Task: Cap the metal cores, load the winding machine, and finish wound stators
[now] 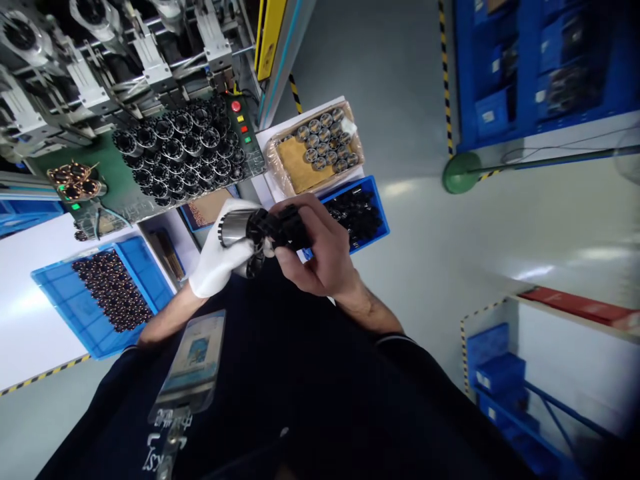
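My left hand [220,257], in a white glove, is closed around a shiny metal motor stator core [236,228] with black slotted ends. A second, similar core [253,265] shows just below it, partly hidden by the gloved fingers. My bare right hand [323,250] grips several black plastic parts [287,227] in a bunch. Those parts meet the black end of the core between my hands; whether one is seated in it I cannot tell. Both hands are held in front of my dark shirt.
Many stator cores [175,150] stand on the green bench, near copper-wound ones [75,181] and pliers [100,217]. A carton [287,163] holds metal rings; a blue bin [383,213] holds black parts. A blue tray [60,280] with copper-wound parts lies left. Machinery [150,60] stands behind.
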Tool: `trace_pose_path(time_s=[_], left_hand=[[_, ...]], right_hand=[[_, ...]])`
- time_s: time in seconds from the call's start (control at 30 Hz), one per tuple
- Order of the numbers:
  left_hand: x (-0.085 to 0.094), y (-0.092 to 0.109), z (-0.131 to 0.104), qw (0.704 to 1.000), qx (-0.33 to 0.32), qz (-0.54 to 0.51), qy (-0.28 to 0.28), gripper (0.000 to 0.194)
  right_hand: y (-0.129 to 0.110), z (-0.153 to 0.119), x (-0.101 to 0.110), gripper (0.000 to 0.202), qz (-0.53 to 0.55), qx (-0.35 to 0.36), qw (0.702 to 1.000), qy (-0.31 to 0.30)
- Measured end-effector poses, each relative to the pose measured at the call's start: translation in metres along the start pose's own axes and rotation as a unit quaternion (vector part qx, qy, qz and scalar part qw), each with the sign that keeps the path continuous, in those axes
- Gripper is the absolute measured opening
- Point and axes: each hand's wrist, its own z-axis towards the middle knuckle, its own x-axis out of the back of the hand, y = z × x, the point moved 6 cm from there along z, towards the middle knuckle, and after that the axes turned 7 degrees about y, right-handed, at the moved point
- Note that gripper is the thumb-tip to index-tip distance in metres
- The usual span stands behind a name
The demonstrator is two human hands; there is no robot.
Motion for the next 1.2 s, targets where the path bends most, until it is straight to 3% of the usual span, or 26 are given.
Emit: trace_pose_path(time_s=[0.07, 0.17, 0.27, 0.33, 0.43, 0.6, 0.9, 0.97, 1.1, 1.2], left_hand=[[-0.003, -0.002, -0.005, 0.999, 0.026, -0.025, -0.001, 0.070], [-0.005, -0.004, -0.006, 0.996, 0.053, -0.069, 0.011, 0.077], [-0.003, -0.003, -0.005, 0.997, 0.029, -0.072, 0.005, 0.069], [-0.003, -0.004, -0.006, 0.998, 0.020, -0.060, -0.019, 0.065], [-0.007, -0.012, -0.014, 0.994, 0.066, -0.062, -0.067, 0.072], [-0.012, -0.020, -0.021, 0.983, 0.149, -0.099, -0.031, 0.087], [-0.014, -0.013, -0.014, 0.983, 0.149, -0.103, 0.037, 0.065], [-0.014, -0.013, -0.013, 0.985, 0.137, -0.094, 0.038, 0.065], [-0.007, -0.016, -0.011, 0.991, 0.103, -0.064, 0.055, 0.061], [-0.001, -0.016, -0.011, 0.993, 0.088, -0.044, 0.068, 0.060]], right_hand=[[0.001, 0.002, 0.002, 0.027, 0.003, -0.016, 1.000, -0.025], [0.001, 0.003, 0.006, 0.027, 0.007, -0.026, 0.992, -0.125], [-0.002, 0.003, 0.013, 0.029, -0.010, -0.023, 0.984, -0.174], [-0.004, 0.003, 0.017, 0.031, -0.036, -0.030, 0.987, -0.151], [-0.009, 0.005, 0.020, 0.033, -0.056, -0.026, 0.996, -0.072], [-0.013, 0.003, 0.018, 0.029, -0.009, -0.021, 0.999, 0.034], [-0.001, -0.008, 0.004, 0.017, -0.058, -0.096, 0.990, 0.090], [0.004, -0.011, 0.002, 0.017, -0.043, -0.117, 0.990, 0.073], [0.011, -0.019, -0.003, 0.050, -0.034, -0.141, 0.989, -0.019], [0.011, -0.022, -0.001, 0.059, -0.022, -0.143, 0.989, 0.008]])
